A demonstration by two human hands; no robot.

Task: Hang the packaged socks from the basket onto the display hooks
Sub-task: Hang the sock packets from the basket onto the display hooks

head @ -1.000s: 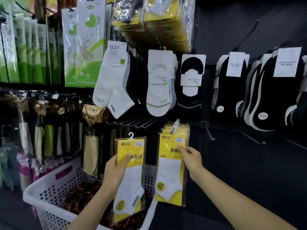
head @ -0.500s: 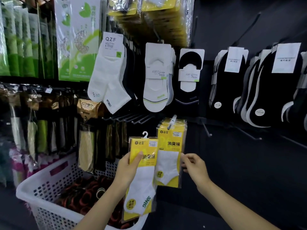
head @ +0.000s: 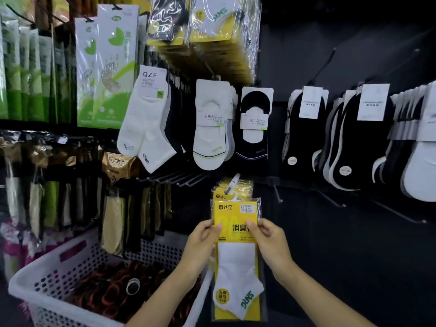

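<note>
The sock pack (head: 236, 256) — yellow card, 1 white ankle sock, clear wrap — was held upright just before matching packs (head: 220, 196) on a white-tipped hook (head: 232, 182). The white perforated basket (head: 42, 267) sat lower left, holding dark packs (head: 106, 286).

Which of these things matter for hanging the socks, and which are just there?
In the job: sock pack, held by left hand and right hand; hook; basket.
Just there: black socks; green packs; QZF socks.

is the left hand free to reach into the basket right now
Probably not yet: the left hand and right hand both pinch the yellow sock pack. The basket just beside it is open-topped, though.
</note>
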